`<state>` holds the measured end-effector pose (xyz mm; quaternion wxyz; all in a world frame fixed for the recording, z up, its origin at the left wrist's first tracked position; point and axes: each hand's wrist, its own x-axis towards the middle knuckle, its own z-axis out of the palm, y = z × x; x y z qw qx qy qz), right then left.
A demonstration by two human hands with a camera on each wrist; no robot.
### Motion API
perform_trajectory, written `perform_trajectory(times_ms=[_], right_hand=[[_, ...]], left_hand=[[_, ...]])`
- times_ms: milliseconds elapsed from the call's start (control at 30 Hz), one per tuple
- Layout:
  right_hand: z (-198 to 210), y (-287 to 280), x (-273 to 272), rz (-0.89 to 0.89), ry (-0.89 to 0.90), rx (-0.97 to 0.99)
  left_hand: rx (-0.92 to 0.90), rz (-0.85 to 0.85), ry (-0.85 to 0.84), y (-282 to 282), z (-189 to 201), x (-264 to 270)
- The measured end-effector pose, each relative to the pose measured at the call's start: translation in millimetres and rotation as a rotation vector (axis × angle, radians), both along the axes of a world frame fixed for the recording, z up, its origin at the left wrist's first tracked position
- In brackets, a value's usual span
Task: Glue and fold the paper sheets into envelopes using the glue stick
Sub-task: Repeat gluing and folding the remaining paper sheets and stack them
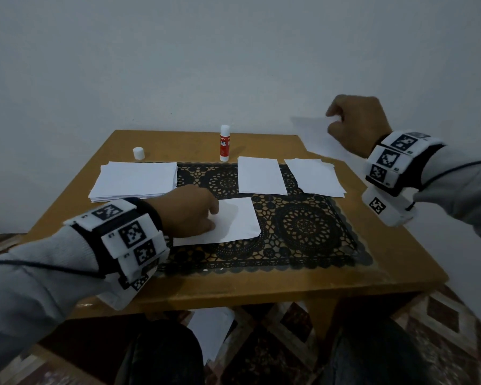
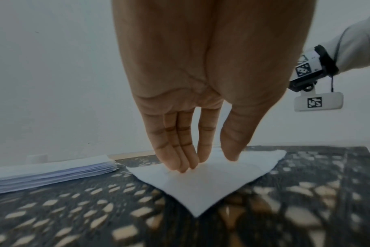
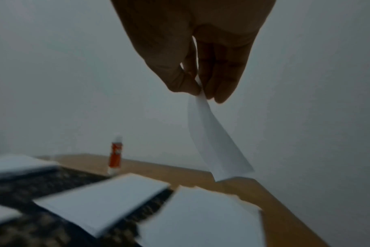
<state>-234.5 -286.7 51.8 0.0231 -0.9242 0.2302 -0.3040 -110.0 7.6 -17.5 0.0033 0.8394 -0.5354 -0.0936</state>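
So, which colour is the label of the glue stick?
Red with white lettering, on the glue stick; the head view shows it best.

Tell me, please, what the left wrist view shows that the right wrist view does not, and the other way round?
Only the left wrist view shows the left hand, its straight fingers pressing a folded sheet flat on the black lace mat, with the tall paper stack beside it. Only the right wrist view shows the right hand pinching a curling sheet in the air, the uncapped glue stick standing upright, and two smaller paper piles. Both show the mat and the pale wall.
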Motion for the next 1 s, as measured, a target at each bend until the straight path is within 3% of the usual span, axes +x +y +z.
perform_trajectory(times_ms=[67, 133, 167, 267, 367, 533, 633, 733, 867, 1000], right_hand=[[7.7, 22.2, 2.3, 0.088, -0.017, 0.054], [11.1, 49.6, 3.3, 0.204, -0.061, 0.284], [11.7, 65.1, 3.3, 0.281, -0.097, 0.452], [9.0, 101.0, 3.7, 0.442, -0.175, 0.839], [2.9, 119.7, 7.9, 0.52, -0.163, 1.05], [-15.6, 118.6, 15.6, 0.458, -0.185, 1.263], [-33.7, 112.7, 15.2, 0.385, -0.027, 1.387], [-48.1, 109.7, 11.0, 0.36, 0.121, 1.358], [-57.6, 105.7, 11.5, 0.288, 0.205, 1.31], [-62.8, 105.9, 19.3, 0.204, 0.387, 1.244]], left_hand=[[-0.119, 0.018, 0.046, 1.9, 8.6, 3.1], [-0.31, 0.101, 0.096, 3.9, 17.0, 9.8], [-0.414, 0.177, 0.185, 4.2, 20.7, 13.7], [-0.68, 0.393, 0.659, 6.2, 30.0, 18.8], [-0.788, 0.398, 0.878, 13.6, 37.8, 18.9], [-0.768, 0.436, 0.815, 25.4, 28.6, 28.3], [-0.757, 0.514, 0.772, 29.9, 19.7, 38.7], [-0.702, 0.54, 0.734, 32.5, 13.8, 43.5], [-0.445, 0.53, 0.573, 31.5, 9.8, 43.3], [-0.217, 0.569, 0.528, 27.7, 8.3, 40.8]])
